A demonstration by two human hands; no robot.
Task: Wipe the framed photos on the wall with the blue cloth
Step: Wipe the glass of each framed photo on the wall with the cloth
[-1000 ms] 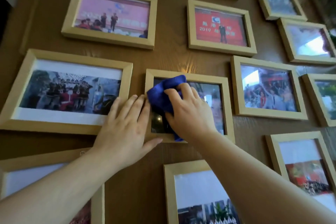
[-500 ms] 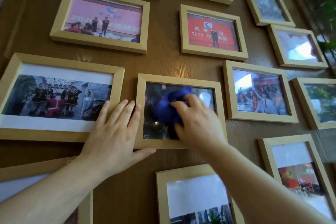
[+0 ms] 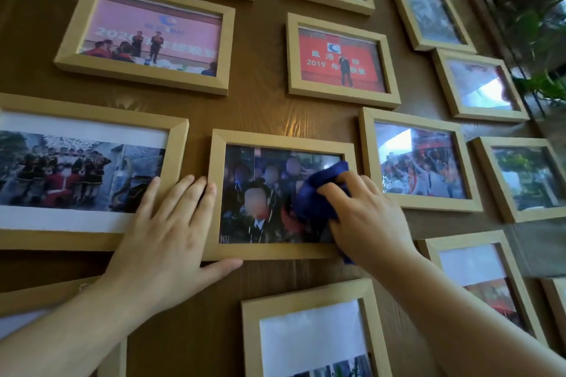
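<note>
Several light-wood framed photos hang on a brown wood-grain wall (image 3: 263,113). The centre frame (image 3: 277,139) holds a dark group photo. My right hand (image 3: 367,217) presses a bunched blue cloth (image 3: 318,193) against the right side of its glass, near the right edge. A corner of the cloth shows below my wrist at the frame's lower right corner. My left hand (image 3: 165,229) lies flat with fingers spread on the wall and the frame's left edge, its thumb under the bottom edge. It also overlaps the lower right corner of the large left frame (image 3: 92,113).
Neighbouring frames sit close around: a pink-photo frame (image 3: 147,76) and a red-photo frame (image 3: 340,98) above, a frame (image 3: 419,205) to the right, a frame (image 3: 306,294) below. Green plant leaves (image 3: 526,9) hang at the far right by a window.
My right hand has swept the blue cloth from the upper left of the centre frame's glass across to its right side. My left hand stays braced at the frame's left edge.
</note>
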